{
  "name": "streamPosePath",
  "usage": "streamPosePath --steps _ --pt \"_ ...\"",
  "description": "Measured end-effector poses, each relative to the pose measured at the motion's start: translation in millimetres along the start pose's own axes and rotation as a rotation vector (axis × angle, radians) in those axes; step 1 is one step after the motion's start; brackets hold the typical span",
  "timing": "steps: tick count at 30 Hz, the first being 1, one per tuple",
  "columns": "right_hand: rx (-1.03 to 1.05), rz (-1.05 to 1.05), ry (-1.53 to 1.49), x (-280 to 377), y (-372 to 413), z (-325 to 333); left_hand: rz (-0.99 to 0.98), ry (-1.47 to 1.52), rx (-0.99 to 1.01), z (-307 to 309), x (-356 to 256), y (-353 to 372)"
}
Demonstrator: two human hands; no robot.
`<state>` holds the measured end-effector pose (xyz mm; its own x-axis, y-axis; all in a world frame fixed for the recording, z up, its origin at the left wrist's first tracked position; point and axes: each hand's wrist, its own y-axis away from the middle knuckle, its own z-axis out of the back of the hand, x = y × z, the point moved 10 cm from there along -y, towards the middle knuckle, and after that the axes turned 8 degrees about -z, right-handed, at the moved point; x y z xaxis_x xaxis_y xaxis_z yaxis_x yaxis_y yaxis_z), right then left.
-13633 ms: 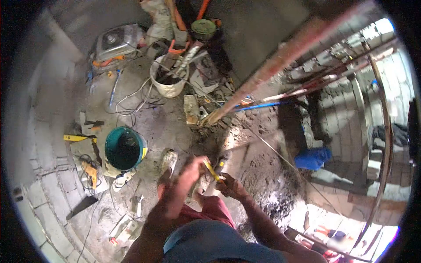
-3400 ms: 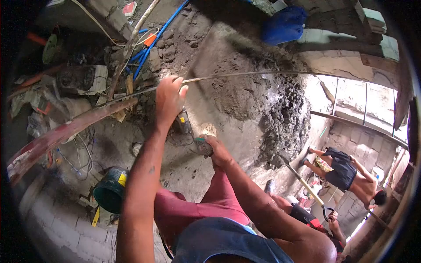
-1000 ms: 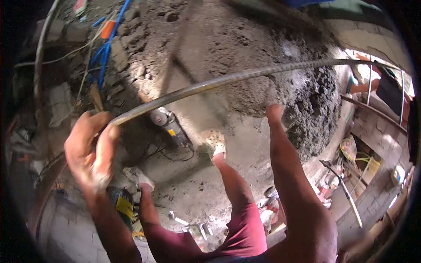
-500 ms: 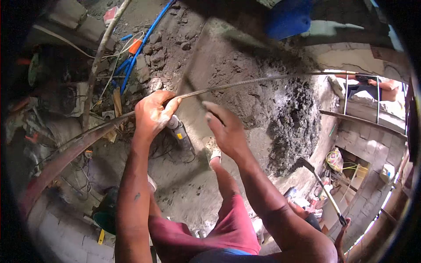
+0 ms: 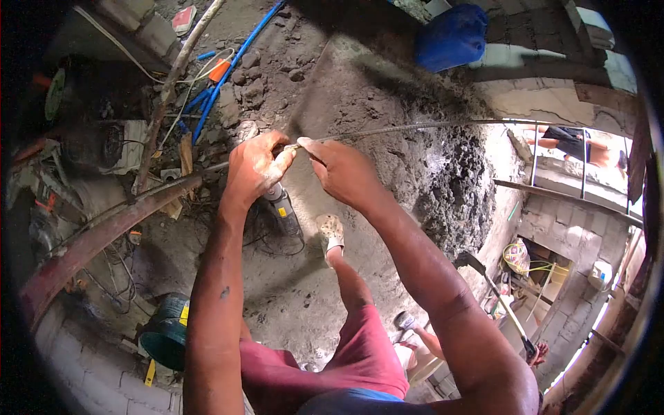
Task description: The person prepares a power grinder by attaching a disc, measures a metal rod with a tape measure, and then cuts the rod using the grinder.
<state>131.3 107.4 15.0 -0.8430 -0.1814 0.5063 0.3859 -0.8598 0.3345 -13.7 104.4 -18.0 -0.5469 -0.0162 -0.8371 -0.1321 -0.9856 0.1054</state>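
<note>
Above the grinder (image 5: 283, 213), left fingers (image 5: 282, 161) and right fingers (image 5: 316, 147) pinch the metal rod (image 5: 401, 128).

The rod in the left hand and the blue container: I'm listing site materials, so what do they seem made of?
The rod looks like steel rebar, dull grey: its length appears faintly ribbed. The blue container is probably moulded plastic, fairly smooth: its colour looks even and its edges rounded.
</note>
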Motion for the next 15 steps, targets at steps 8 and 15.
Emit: streamPosePath --steps 8,15 --pt "-0.014 -0.114 0.175 -14.5 -8.5 11.6 -0.01 0.028 0.002 2.1 1.4 0.5" --pt "-0.276 -0.198 -0.101 -53.4 26.9 35.9 -0.004 0.34 -0.001 8.4 0.0 4.3"
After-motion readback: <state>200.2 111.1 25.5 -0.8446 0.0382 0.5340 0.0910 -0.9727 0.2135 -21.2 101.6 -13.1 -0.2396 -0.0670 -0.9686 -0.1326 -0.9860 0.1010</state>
